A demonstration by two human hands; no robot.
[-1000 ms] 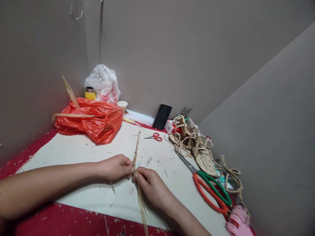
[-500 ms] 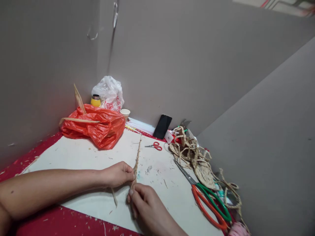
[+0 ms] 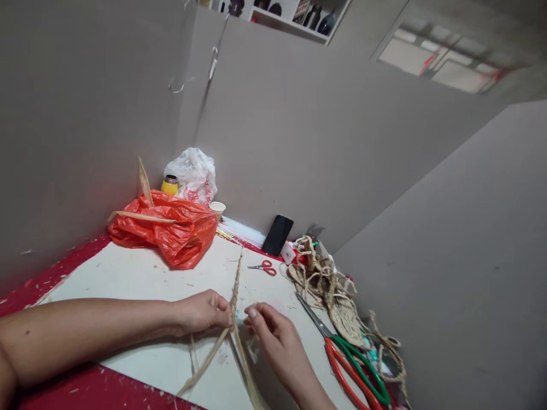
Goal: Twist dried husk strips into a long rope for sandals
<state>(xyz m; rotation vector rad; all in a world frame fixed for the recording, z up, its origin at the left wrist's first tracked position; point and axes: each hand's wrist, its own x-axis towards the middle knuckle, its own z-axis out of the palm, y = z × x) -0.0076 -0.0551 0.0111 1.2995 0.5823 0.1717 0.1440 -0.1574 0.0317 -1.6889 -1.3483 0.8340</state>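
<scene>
My left hand (image 3: 209, 312) pinches a thin braided straw cord (image 3: 236, 285) near its lower end. The finished-looking braid runs away from me to a thin tip on the white sheet. Below the pinch, loose flat straw strands (image 3: 244, 364) fan out toward me, one to the left and one to the right. My right hand (image 3: 276, 336) hovers just right of the cord, apart from it, with loosely bent fingers and nothing visible in them. Small red-handled scissors (image 3: 265, 267) lie beyond it. Large shears (image 3: 346, 359) with red and green handles lie to its right.
A red plastic bag (image 3: 171, 230) with straw pieces sits at the back left, beside a yellow jar (image 3: 170, 185), a white bag (image 3: 194, 173) and a paper cup (image 3: 217, 208). A phone (image 3: 277, 234) leans on the grey wall. Woven cord pieces (image 3: 342, 299) pile along the right edge.
My right hand has come off the strands and moved a little right and up. The loose strands now spread below my left hand, which keeps its pinch. The view has tilted up.
</scene>
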